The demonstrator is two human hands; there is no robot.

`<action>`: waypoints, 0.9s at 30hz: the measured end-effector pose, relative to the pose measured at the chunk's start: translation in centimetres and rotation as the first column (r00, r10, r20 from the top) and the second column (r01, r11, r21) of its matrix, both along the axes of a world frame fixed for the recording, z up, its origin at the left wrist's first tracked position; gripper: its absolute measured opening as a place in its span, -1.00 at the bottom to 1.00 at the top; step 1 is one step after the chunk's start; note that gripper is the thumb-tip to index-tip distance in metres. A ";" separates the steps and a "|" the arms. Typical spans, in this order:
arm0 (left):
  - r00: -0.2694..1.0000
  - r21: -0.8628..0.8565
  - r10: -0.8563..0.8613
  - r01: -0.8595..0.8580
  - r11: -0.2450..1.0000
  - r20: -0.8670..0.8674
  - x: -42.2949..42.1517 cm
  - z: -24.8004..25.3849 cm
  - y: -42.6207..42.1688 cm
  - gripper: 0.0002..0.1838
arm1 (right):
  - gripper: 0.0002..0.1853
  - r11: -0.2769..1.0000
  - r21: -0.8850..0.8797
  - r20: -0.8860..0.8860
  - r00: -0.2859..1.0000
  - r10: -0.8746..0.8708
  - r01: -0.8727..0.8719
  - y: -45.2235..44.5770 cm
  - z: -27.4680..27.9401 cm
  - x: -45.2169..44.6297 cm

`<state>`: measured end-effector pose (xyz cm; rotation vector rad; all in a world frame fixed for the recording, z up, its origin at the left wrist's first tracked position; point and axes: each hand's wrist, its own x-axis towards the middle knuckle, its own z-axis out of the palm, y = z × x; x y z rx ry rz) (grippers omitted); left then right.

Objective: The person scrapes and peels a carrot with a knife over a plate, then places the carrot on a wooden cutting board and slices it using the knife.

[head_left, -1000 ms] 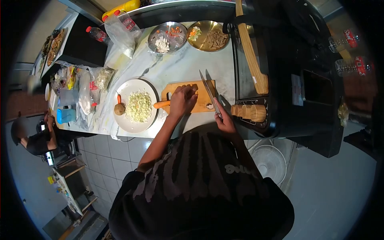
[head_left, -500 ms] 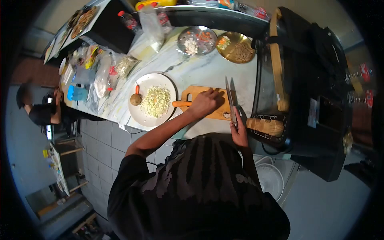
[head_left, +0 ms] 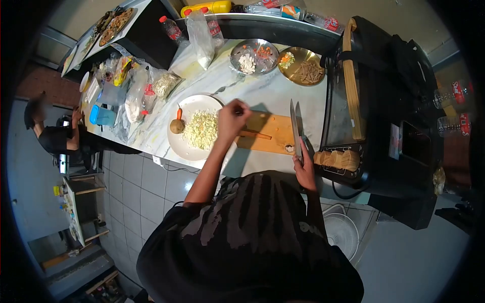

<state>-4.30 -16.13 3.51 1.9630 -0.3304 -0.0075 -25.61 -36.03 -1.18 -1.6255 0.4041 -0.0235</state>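
Note:
My left hand [head_left: 233, 121] is raised over the gap between the white plate [head_left: 175, 143] and the wooden cutting board [head_left: 281, 132]. Its fingers are curled together; whatever they may hold is hidden. Below it, a carrot [head_left: 256, 135] lies across the board, partly covered by the hand. My right hand [head_left: 305, 170] grips a knife [head_left: 295, 123] near the board's right edge, with the blade pointing away from me. On the plate are a pile of pale chopped vegetable [head_left: 201, 132], a small orange carrot [head_left: 179, 113] and a round brown vegetable [head_left: 177, 126].
Behind the board stand a metal bowl [head_left: 233, 64] and a gold-coloured plate [head_left: 316, 81] with cut food. A large black appliance [head_left: 384, 121] borders the right side. Bags, bottles and a blue container [head_left: 102, 116] crowd the left. Another person [head_left: 55, 136] is at the far left.
My left hand has moved left off the board and lifted, its fingers curled. The carrot now lies farther right on the board. My right hand still holds the knife. The view has shifted slightly.

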 end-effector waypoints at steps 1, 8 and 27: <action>0.996 0.070 0.083 -0.082 0.994 -0.013 0.1 0.2 2.0 -0.88 | -0.34 1.000 -0.002 0.008 1.000 0.006 -0.006 0.0 -0.3 0.4; 0.955 0.386 0.288 -0.243 0.890 -0.063 -0.8 0.4 12.8 -0.90 | -0.30 0.997 0.003 -0.056 0.995 0.079 -0.079 0.0 -0.5 0.4; 0.965 0.686 0.260 -0.177 0.706 -0.019 0.4 1.4 14.9 -0.61 | -0.30 0.987 -0.132 -0.029 0.995 0.091 -0.094 -0.6 -1.0 -0.2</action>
